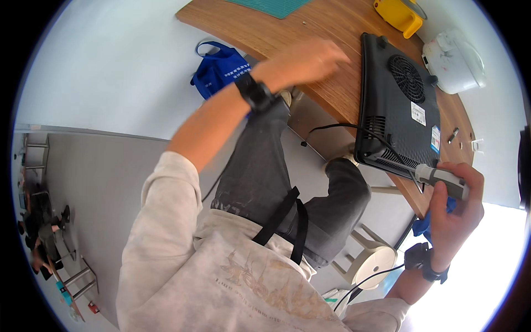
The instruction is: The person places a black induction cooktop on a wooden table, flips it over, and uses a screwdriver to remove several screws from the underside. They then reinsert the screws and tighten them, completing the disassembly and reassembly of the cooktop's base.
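A black induction cooker (387, 105) lies bottom side up on the wooden table, its round fan grille and vent slots showing. Its black power cord (359, 127) runs across the near end and hangs over the table edge. My right hand (456, 205) is closed around the grey-and-white handle of a screwdriver (442, 178), beside the cooker's near right corner. The screwdriver's tip is hard to make out against the cord and casing. Over the table to the left of the cooker is my left hand (310, 60). Motion smears its fingers, and nothing shows in it.
A yellow pot (399, 16) and a white lidded container (453, 62) stand behind the cooker. Small parts (453, 135) lie right of it. A green cutting mat (268, 6) is at the far edge. Below are a blue bag (218, 69) and a pale stool (373, 265).
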Available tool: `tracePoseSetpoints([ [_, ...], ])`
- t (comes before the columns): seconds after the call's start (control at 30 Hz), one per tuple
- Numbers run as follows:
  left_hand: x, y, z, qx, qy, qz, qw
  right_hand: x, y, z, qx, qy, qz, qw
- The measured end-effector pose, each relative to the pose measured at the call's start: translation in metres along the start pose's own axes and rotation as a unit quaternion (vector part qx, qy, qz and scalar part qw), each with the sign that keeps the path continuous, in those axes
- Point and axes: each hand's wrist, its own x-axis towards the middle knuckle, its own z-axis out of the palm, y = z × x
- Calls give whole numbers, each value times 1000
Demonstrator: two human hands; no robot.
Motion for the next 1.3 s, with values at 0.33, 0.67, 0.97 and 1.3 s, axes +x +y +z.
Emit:
tracePoseSetpoints([
  [0.33,25,-131,-3,20,81,-102,991,-4,14,0,58,15,4,998],
  [0.67,11,-61,-11,24,-4,-59,998,-47,27,-18,125,46,86,987],
  [0.97,13,96,-21,-268,-22,-17,963,-52,37,-15,202,49,125,970],
  [1.3,-8,206,12,-615,-244,-121,740,-60,31,21,205,-35,162,965],
])
